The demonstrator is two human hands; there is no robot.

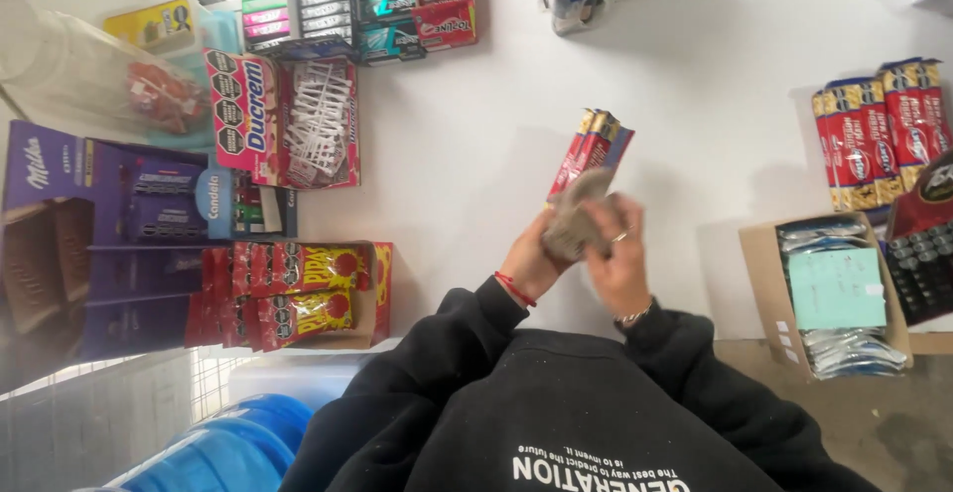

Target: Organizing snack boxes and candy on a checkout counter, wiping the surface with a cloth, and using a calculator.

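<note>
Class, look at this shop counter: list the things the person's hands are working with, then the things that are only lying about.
In hand:
left hand
right hand
grey cloth
red snack packs

Lying about:
purple boxes
red candy bags
gum display
red biscuit packs
box of silver sachets
calculator

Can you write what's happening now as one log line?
left hand: holds red-gold packs | right hand: on blurred grey thing | below: white counter
</note>
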